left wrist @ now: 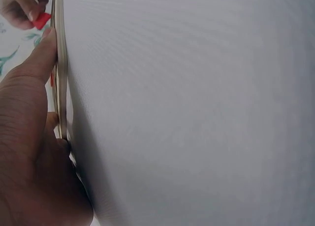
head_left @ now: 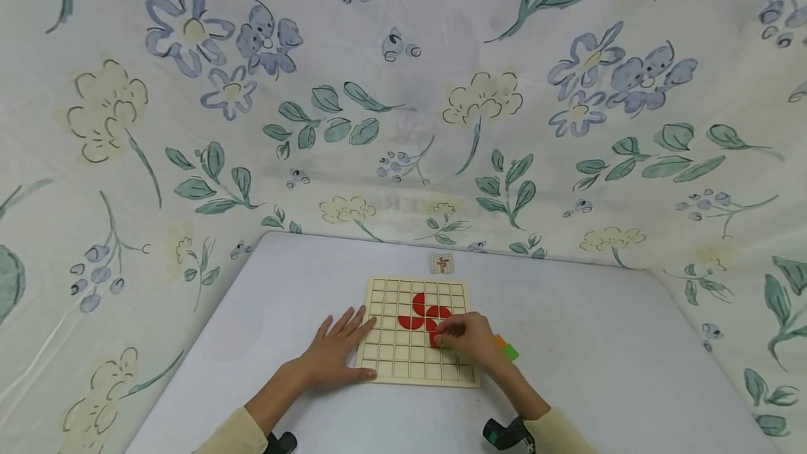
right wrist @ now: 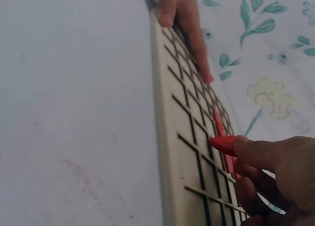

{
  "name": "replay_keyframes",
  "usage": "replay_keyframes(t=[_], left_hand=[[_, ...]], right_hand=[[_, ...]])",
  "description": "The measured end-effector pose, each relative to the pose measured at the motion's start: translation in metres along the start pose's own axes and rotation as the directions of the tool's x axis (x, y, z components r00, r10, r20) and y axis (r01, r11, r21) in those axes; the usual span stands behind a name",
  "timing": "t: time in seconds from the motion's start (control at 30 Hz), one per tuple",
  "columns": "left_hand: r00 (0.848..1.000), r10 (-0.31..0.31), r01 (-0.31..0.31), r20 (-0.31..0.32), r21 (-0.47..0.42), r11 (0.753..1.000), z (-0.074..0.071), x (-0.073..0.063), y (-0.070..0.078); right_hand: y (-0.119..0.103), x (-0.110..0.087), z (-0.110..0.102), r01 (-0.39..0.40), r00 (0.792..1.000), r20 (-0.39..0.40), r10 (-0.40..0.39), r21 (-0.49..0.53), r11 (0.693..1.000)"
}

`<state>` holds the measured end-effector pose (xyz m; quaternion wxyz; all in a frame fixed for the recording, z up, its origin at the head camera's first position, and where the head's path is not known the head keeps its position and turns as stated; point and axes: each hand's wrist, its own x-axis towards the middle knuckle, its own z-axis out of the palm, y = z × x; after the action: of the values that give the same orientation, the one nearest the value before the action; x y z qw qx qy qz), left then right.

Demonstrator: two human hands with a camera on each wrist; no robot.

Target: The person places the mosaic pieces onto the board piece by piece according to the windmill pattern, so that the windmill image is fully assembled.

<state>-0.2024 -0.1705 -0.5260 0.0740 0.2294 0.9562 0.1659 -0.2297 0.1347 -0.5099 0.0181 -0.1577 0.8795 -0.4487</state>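
A square wooden grid board lies on the white table, and several red quarter-round tiles sit in cells around its middle. My right hand is over the right half of the board, where thumb and fingers pinch a red tile. In the right wrist view that tile is tilted, its near end hidden by the fingertips. With fingers spread, my left hand rests at the board's left edge; its thumb lies by the lower left corner. The left wrist view also shows the pinched tile above the board's edge.
Orange and green pieces lie on the table right of the board, partly behind the right forearm. Beyond the board's far edge is a small card with a red pattern on a grid. Floral cloth hangs behind the table.
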Motion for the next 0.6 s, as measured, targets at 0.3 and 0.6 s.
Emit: replay_keyframes(t=[0.3, 0.6], left_hand=[[1.0, -0.008, 0.008, 0.004, -0.009, 1.0, 0.0, 0.0, 0.0], [1.0, -0.012, 0.012, 0.005, -0.01, 1.0, 0.0, 0.001, 0.001]], right_hand=[[0.004, -0.005, 0.008, 0.108, 0.994, 0.012, -0.107, -0.122, 0.987], [0.007, -0.006, 0.011, 0.189, 0.981, 0.015, -0.192, -0.272, 0.943]])
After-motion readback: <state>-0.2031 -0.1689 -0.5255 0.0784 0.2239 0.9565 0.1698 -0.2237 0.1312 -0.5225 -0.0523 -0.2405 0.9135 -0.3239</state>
